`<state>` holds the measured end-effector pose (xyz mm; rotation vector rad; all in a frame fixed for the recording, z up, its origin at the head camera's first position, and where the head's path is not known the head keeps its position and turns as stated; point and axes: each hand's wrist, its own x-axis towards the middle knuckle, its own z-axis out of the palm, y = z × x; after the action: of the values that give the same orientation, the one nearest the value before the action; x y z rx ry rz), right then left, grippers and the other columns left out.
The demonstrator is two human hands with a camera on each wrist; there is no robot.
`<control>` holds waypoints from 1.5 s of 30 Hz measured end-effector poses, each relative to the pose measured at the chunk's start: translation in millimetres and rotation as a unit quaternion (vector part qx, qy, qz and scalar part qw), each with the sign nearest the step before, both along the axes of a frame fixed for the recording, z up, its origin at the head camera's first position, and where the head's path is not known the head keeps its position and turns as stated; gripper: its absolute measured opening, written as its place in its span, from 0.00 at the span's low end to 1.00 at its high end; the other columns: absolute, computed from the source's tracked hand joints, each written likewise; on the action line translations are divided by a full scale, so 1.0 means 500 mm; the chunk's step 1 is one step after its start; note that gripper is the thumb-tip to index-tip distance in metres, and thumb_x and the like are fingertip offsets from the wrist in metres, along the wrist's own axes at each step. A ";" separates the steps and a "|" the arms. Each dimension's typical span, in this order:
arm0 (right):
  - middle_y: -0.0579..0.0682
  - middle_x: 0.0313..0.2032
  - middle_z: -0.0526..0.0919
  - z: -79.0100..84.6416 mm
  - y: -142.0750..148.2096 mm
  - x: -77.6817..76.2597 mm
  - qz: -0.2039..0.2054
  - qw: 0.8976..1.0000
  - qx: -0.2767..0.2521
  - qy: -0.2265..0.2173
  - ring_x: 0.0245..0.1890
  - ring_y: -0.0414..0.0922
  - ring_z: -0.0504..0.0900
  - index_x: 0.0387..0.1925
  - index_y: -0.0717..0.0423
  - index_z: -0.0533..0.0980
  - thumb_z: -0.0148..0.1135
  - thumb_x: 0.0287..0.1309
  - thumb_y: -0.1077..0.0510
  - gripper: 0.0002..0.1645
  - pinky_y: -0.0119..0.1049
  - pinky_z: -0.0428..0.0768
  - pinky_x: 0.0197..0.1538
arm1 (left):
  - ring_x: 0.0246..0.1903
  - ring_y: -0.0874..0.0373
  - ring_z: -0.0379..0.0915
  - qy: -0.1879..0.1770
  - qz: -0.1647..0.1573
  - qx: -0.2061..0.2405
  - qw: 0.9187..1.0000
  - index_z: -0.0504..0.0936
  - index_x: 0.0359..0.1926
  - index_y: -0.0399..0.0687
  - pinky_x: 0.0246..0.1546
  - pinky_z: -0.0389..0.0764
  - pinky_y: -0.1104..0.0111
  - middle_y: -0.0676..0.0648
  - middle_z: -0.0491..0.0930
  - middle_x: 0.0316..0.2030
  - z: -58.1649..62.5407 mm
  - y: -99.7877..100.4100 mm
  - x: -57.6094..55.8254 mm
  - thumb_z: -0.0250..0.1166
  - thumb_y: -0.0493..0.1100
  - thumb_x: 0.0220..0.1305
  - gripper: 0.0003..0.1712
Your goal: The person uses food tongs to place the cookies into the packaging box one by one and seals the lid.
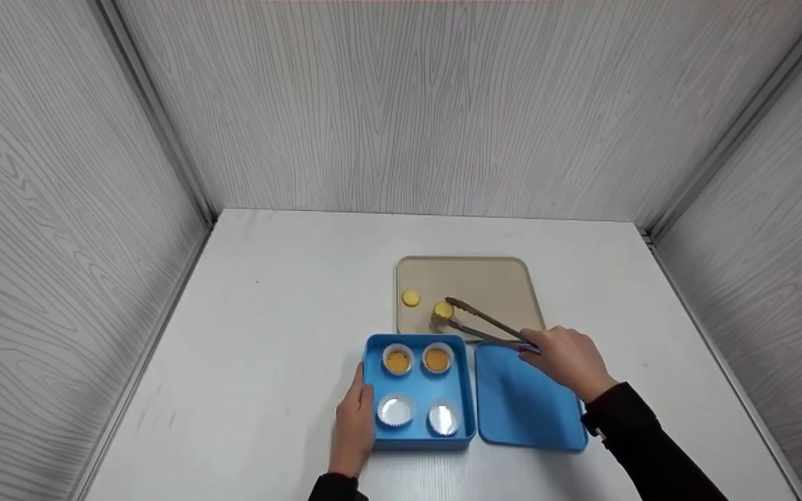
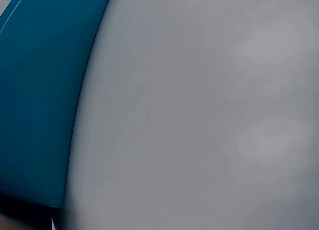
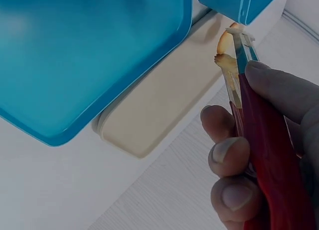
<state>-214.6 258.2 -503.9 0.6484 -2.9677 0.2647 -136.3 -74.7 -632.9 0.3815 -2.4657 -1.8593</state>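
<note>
Right of the blue box [image 1: 413,384], the right hand [image 1: 568,358] curls its fingers round tongs [image 1: 488,321] pinching 1 yellow pastry [image 1: 443,309]; the left hand [image 1: 354,424] touches the box's left side (finger curl: cannot tell).

White tabletop [image 1: 269,299] walled on three sides
On my head feed I see a back wall [image 1: 429,104], left wall [image 1: 39,243] and right wall [image 1: 777,229], all grey wood-grain, with grey corner strips [image 1: 157,115] between; my left wrist feed shows soft light patches [image 2: 274,45] on the white.
</note>
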 end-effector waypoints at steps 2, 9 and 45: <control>0.46 0.25 0.86 0.005 0.002 0.006 -0.001 1.000 -0.006 0.001 0.24 0.43 0.80 0.37 0.50 0.84 0.76 0.57 0.54 0.09 0.39 0.81 0.27 | 0.77 0.47 0.51 -0.001 -0.001 -0.001 1.000 0.54 0.80 0.42 0.76 0.58 0.48 0.45 0.57 0.78 0.001 0.000 0.000 0.45 0.48 0.83 0.32; 0.44 0.23 0.85 0.021 0.015 0.035 0.025 0.999 -0.016 0.043 0.21 0.40 0.78 0.37 0.50 0.83 0.78 0.54 0.55 0.11 0.33 0.75 0.22 | 0.77 0.46 0.51 0.002 0.002 -0.003 1.000 0.55 0.80 0.41 0.76 0.57 0.48 0.44 0.58 0.78 0.002 0.002 0.003 0.46 0.47 0.83 0.32; 0.40 0.21 0.83 0.110 0.061 0.173 0.137 0.988 0.044 0.057 0.18 0.35 0.76 0.46 0.50 0.87 0.81 0.47 0.55 0.22 0.27 0.68 0.18 | 0.78 0.49 0.50 0.014 0.000 0.007 1.000 0.55 0.80 0.41 0.76 0.58 0.51 0.45 0.57 0.78 0.000 -0.001 0.003 0.46 0.47 0.83 0.32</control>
<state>-128.2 288.5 -449.2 1.0479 -2.7895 0.1113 -134.7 -75.2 -632.8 0.3521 -2.4363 -1.8696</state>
